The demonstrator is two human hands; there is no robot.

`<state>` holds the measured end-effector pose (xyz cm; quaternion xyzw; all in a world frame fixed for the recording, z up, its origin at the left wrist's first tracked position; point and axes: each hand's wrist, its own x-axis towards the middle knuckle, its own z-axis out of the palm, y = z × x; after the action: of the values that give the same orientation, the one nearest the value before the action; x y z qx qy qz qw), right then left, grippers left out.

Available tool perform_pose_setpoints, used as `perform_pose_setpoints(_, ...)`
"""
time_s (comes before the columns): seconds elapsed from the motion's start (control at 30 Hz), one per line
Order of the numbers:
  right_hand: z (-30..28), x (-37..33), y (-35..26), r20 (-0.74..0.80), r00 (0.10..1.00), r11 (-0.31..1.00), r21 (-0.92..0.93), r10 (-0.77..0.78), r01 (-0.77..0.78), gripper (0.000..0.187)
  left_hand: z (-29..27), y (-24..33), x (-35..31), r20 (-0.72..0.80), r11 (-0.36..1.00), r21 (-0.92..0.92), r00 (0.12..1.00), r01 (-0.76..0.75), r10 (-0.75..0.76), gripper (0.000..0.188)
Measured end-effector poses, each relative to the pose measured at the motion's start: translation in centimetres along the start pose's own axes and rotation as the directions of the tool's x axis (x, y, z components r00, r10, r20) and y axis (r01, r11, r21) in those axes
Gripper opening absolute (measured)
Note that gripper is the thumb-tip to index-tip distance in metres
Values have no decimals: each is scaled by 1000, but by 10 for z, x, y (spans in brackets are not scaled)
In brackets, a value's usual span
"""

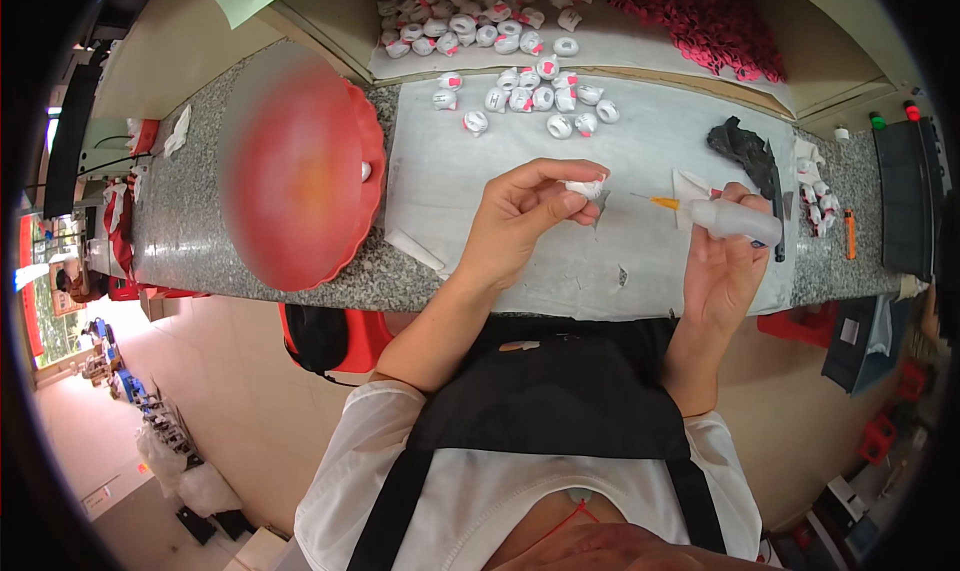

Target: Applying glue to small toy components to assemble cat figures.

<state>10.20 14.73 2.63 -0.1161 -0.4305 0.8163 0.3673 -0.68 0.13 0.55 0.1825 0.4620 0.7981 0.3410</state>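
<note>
My left hand pinches a small white round piece between thumb and fingers, above the white sheet that covers the worktop. Its underside is hidden by the fingertips. In my right hand is a translucent squeeze bottle, tilted on its side. The bottle's orange needle tip points left toward the white piece, with a gap between them. Beyond my hands sit several white ring-shaped pieces with pink marks, loosely grouped on the sheet.
A red scalloped tray, partly blurred, stands at the left. On the shelf behind are a heap of white pieces and a pile of pink bits. A black crumpled scrap and an orange stick lie at the right.
</note>
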Motion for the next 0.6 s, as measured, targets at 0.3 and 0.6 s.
perform_pose_setpoints(0.3, 9, -12, 9, 219, 902, 815, -388, -372, 430, 37, 1, -9, -8, -65, 990, 23, 987, -142, 144, 29)
perform_pose_setpoints(0.6, 12, -17, 11, 512, 770, 662, -431, -380, 613, 42, -1, -7, -9, -37, 993, 3, 993, -116, 116, 34)
